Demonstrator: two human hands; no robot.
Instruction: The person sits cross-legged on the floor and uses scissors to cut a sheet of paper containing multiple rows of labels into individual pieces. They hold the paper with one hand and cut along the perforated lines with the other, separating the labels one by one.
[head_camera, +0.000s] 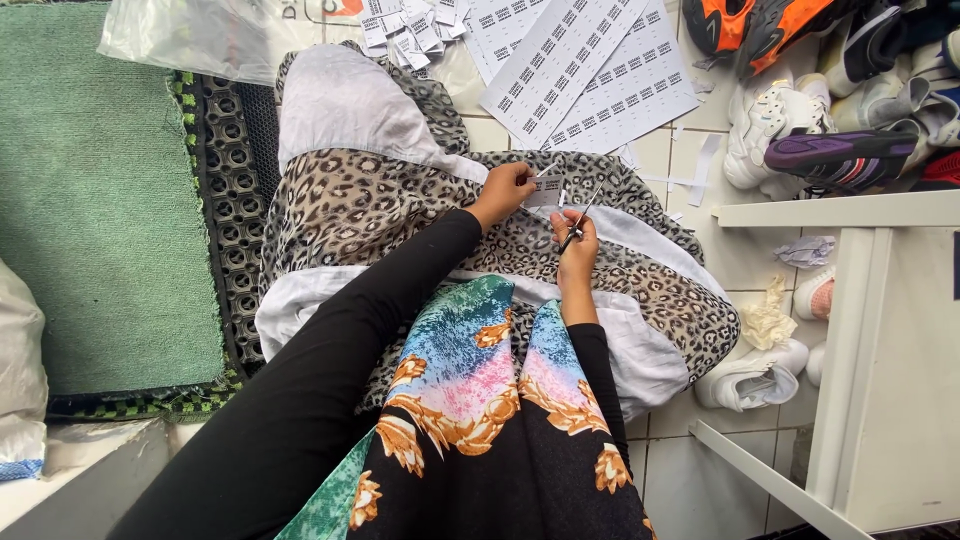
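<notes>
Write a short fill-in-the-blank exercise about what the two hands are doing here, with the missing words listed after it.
1. The right hand holds a pair of ____.
2. The left hand pinches a small paper ____.
3. Both hands work over a lap covered in ____-print fabric.
4. Printed label sheets lie on the tiled ____.

Missing words: scissors; label; leopard; floor

Pale square floor tiles (740, 255) lie in even daylight. A green fabric mat (95, 190) covers the left; a white painted shelf frame (850, 330) stands right.
</notes>
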